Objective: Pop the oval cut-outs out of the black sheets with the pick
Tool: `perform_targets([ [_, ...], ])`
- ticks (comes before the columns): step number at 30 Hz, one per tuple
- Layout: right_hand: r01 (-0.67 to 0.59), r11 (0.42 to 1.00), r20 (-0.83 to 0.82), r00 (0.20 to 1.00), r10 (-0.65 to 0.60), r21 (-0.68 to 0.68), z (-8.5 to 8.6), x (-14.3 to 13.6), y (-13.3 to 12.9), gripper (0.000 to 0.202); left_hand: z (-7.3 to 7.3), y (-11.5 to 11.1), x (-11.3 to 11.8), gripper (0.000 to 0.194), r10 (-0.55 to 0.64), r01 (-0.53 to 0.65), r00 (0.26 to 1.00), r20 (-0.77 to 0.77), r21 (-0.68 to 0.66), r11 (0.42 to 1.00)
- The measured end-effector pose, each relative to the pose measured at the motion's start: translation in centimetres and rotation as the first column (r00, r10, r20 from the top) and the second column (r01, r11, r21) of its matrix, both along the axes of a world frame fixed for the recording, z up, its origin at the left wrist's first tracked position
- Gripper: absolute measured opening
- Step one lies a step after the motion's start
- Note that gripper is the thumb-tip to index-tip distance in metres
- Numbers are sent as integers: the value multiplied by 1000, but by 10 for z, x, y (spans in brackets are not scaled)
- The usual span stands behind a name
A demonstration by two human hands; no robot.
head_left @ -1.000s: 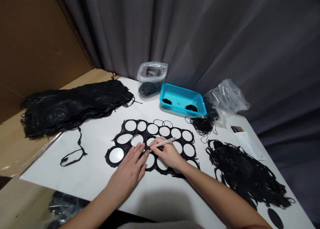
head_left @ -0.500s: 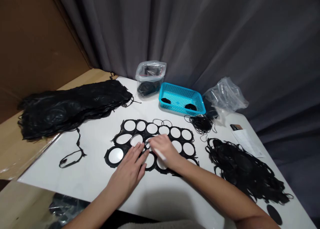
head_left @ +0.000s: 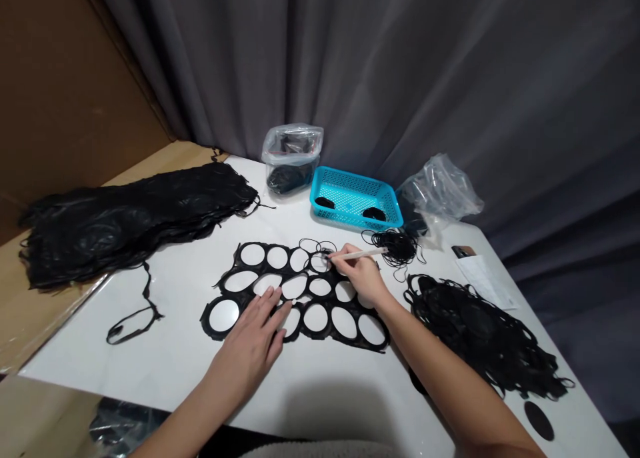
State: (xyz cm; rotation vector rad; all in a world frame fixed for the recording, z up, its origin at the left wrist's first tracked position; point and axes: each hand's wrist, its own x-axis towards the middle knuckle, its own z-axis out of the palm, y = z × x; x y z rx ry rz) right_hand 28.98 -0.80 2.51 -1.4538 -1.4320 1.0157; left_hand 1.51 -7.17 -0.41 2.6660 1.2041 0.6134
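Note:
A black sheet (head_left: 304,299) with rows of round holes lies on the white table. My left hand (head_left: 255,331) rests flat on its lower left part, fingers spread. My right hand (head_left: 357,270) is closed around a thin white pen-like tool (head_left: 360,253), its tip over a hole near the sheet's top edge. Thin black rings (head_left: 311,246) lie at that edge, close to the tool's tip. What the tip touches is too small to tell.
A thick stack of black sheets (head_left: 130,218) lies left. Behind are a clear bag (head_left: 293,158), a blue basket (head_left: 357,195) with black pieces and a crumpled plastic bag (head_left: 445,191). Thin rings (head_left: 397,247) and black scraps (head_left: 485,335) lie right; a black disc (head_left: 539,421) is nearer.
My right hand has moved up and right with the tool, from the sheet's middle to its top edge. My left hand stays on the sheet. The whole view has shifted slightly.

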Motion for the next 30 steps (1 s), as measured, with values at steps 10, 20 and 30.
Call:
perform_targets([
  [10,175,955,-617,731,-290,-241,18,22,0,40,6,6,-5,40,-17,17,998,-62,3,1000],
  [20,-10,995,-111,994,-1,-96,-18,2,-70,27,17,-17,22,61,-314,307,946,-76,-89,947],
  [30,96,981,-342,928,-148,-166,18,8,-55,26,39,-15,10,36,-228,247,969,100,-269,931],
])
